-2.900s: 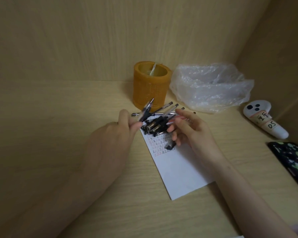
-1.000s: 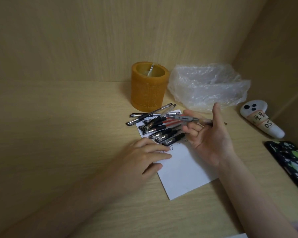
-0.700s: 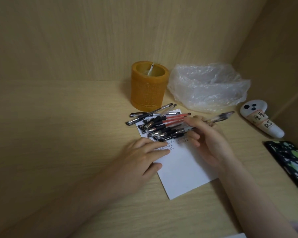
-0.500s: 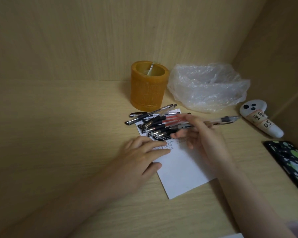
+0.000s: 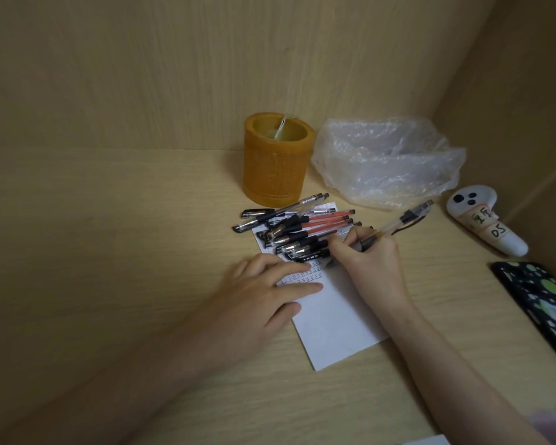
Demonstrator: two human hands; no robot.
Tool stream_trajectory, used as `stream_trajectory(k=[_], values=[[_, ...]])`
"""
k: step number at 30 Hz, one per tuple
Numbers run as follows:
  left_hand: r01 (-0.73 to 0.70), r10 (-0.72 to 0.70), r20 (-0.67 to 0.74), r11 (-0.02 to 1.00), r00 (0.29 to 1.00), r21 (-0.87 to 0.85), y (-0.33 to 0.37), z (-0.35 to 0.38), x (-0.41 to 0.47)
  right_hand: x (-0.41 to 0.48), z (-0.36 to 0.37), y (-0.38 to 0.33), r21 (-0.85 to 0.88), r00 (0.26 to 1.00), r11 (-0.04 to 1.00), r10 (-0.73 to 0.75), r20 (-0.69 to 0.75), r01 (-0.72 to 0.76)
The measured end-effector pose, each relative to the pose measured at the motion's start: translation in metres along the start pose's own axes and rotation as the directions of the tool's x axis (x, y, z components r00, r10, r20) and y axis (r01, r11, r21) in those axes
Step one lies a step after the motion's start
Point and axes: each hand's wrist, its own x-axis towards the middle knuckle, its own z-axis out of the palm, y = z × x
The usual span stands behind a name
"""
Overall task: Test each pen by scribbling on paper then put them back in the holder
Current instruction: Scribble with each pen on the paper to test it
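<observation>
1. At frame centre: right hand [image 5: 371, 261] grips one clear pen [image 5: 398, 224], tip down on the paper [image 5: 337, 313].
2. Left hand [image 5: 264, 290]: fingers flat, pressing the paper.
3. Pen pile [image 5: 302, 232], roughly ten, on the paper's upper end.
4. One orange holder [image 5: 276, 160], upper centre.

The left hand [image 5: 264, 292] lies flat, fingers straight, pressing the near-left part of the paper [image 5: 337, 322], forearm trailing toward the lower left. The right hand [image 5: 371, 263], over the paper's right edge, pinches a clear pen [image 5: 398, 221], tip down on the sheet.
</observation>
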Motion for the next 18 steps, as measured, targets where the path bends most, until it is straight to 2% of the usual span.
stream_trajectory(k=[18], values=[[0.010, -0.011, 0.046, 1.000, 0.999, 0.003, 0.0021, -0.0031, -0.0007, -0.0033, 0.0008, -0.0001, -0.022, 0.998, 0.998, -0.054, 0.025, 0.055]])
